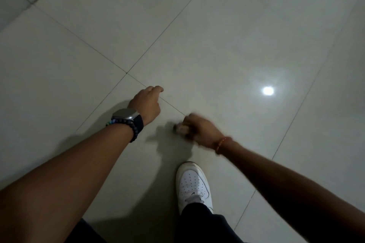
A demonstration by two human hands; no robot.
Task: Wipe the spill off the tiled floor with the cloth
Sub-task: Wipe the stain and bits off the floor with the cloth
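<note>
Here your right hand [199, 130] is blurred, its fingers closed around a small bunched thing that is probably the cloth [180, 128], held low over the tiled floor [217, 35] just ahead of your white shoe [192, 183]. Your left hand [147, 104], with a watch [126, 115] at its wrist, hangs loosely curled and empty beside a grout line.

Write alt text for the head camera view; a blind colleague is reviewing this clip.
Seen from above, a person's right hand grips a blurred, bunched cloth against the pale tiled floor. The left hand, smartwatch on its wrist, hangs empty beside it, above a white shoe.
</note>
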